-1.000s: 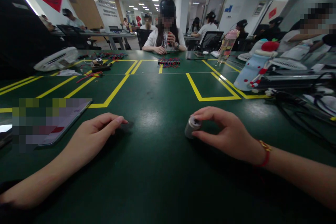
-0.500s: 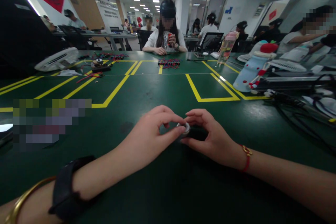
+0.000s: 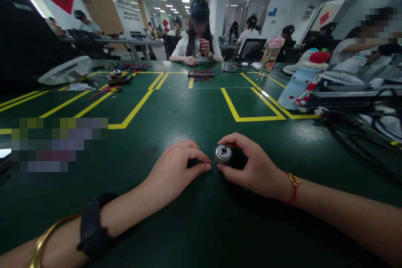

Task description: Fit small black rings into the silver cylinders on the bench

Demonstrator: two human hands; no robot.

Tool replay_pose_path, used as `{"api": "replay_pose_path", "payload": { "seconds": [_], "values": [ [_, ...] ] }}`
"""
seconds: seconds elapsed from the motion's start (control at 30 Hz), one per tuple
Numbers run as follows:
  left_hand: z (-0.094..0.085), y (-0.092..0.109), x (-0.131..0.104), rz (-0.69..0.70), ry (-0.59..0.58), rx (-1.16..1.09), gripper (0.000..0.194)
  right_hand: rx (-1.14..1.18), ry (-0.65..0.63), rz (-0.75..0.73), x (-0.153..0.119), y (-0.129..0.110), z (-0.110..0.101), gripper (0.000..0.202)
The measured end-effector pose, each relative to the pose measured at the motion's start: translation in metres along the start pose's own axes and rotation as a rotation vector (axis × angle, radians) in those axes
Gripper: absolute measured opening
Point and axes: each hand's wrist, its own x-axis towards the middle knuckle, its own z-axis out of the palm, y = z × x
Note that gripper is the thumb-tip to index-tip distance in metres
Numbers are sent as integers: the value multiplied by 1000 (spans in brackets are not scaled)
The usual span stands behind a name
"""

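A small silver metal cylinder (image 3: 223, 155) stands upright on the green tabletop (image 3: 201, 226). Its flat grey top has a dark centre hole and smaller holes beside it. My right hand (image 3: 243, 159) is curved around this cylinder, thumb on the near side and fingers on the far side. Just left of it rests my left hand (image 3: 179, 171), apart from the cylinder. Its thumb and index fingertips come together in a pinch, and I see nothing between them. The other fingers are curled behind.
Yellow tape lines (image 3: 260, 119) mark the table. A blue bottle (image 3: 295, 86) and black cables (image 3: 345, 134) lie to the right. Wired parts (image 3: 201, 76) sit near a person (image 3: 196, 46) opposite. White fans (image 3: 67, 71) and a blurred-out item (image 3: 53, 146) are at left.
My left hand has drawn back left and down from the cylinder, uncovering its top. My right hand stays around it, its fingers slightly closer to the side.
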Motion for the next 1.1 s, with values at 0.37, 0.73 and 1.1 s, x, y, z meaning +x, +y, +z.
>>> {"api": "replay_pose_path", "payload": {
  "seconds": [0.37, 0.73, 1.1],
  "values": [
    [-54, -27, -33, -283, 175, -16, 33, -201, 192, 178, -8, 24, -59, 41],
    [-68, -87, -63, -604, 346, -62, 50, -755, 513, 438, -40, 86, -123, 65],
    [-71, -87, -65, -568, 273, -49, 46, -409, -213, 10, 6, -17, 3, 28]
  ]
}}
